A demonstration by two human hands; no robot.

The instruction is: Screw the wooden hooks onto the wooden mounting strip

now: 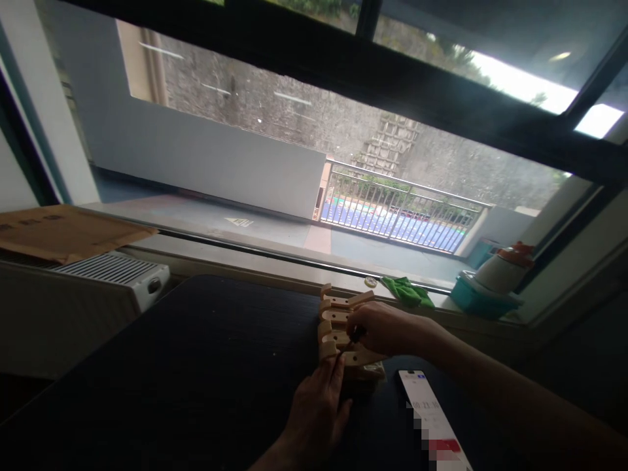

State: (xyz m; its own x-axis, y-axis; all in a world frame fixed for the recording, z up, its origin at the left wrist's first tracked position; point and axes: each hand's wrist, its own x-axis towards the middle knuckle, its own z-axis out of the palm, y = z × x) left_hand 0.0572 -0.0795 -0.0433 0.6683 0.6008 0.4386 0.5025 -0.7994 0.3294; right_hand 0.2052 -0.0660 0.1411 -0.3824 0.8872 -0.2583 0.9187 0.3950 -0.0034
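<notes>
Several pale wooden pieces with upturned, hook-like ends and dark holes stand in a row on the dark table; the nearest wooden piece [360, 358] lies over a block wrapped in clear film [366, 373]. My right hand [385, 327] is closed around the dark handle of a slim tool [349, 345], whose kind I cannot make out. Its thin shaft slants down to the left, toward the near hooked end. My left hand [316, 405] is closed at that end, fingertips against the wood beside the tool's tip. Its other fingers are partly hidden in shadow.
A phone [432, 412] showing a timer lies right of the block. On the sill are a tape roll [370, 282], a green cloth [407, 292] and a teal container [483, 297]. A brown envelope [73, 232] rests on a white unit at left. The table [196, 366] borders the window.
</notes>
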